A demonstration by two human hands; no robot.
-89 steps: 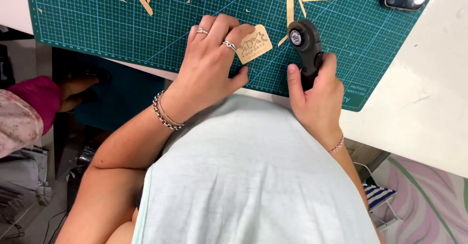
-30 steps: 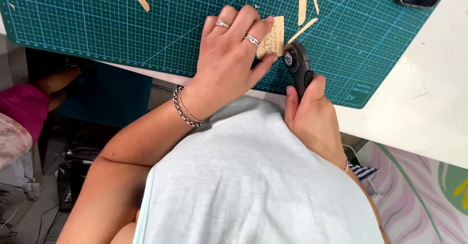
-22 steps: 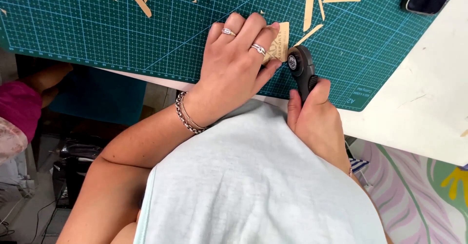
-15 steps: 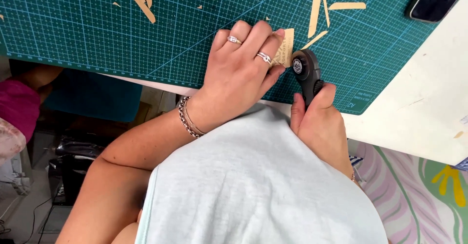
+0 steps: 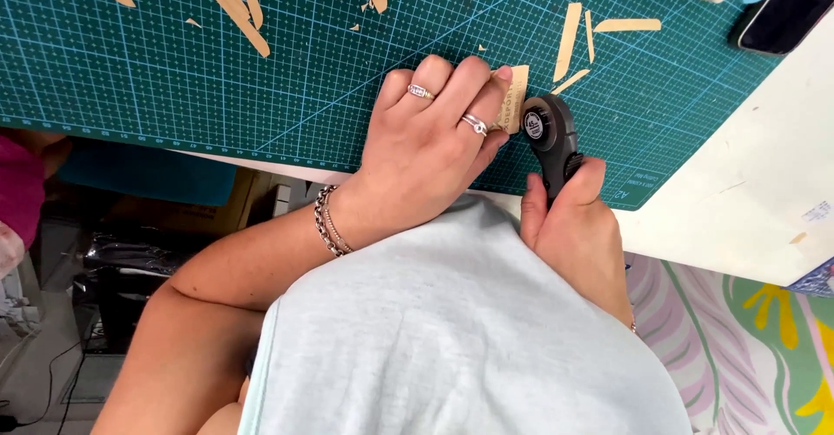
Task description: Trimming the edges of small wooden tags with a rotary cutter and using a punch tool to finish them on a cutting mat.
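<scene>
cutter wheel has crept up beside the tan tag, right hand gripping its handle, left hand pressed flat on the tag.

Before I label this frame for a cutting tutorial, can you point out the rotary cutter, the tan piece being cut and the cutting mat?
rotary cutter (image 5: 549, 131), head view, round blade housing.
tan piece (image 5: 518, 96), head view, exposed right edge.
cutting mat (image 5: 174, 70), head view, bare green grid.
</scene>
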